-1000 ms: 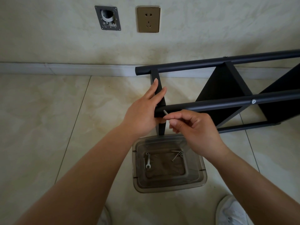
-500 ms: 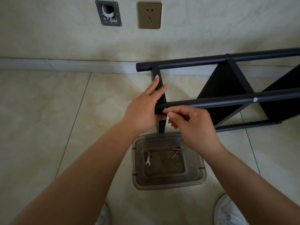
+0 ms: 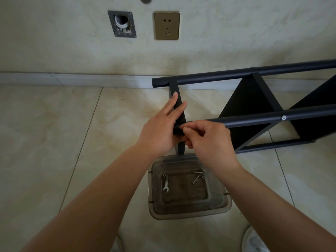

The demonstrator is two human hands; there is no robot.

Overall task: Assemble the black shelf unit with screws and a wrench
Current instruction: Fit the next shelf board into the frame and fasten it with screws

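Right hand (image 3: 209,140) pinches at end of near tube (image 3: 254,119); whatever its fingertips (image 3: 186,130) hold is hidden. Left hand (image 3: 160,131) covers the crossbar (image 3: 179,106) joint. Shelf unit (image 3: 254,99) cut off by right edge. Shoes (image 3: 254,240) clipped at bottom edge. Small hardware in the clear tray (image 3: 189,213) beside the wrench (image 3: 165,183): count unclear.

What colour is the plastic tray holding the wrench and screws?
Translucent smoky grey-brown plastic tray, on the floor tiles below the hands; head view, the only one.
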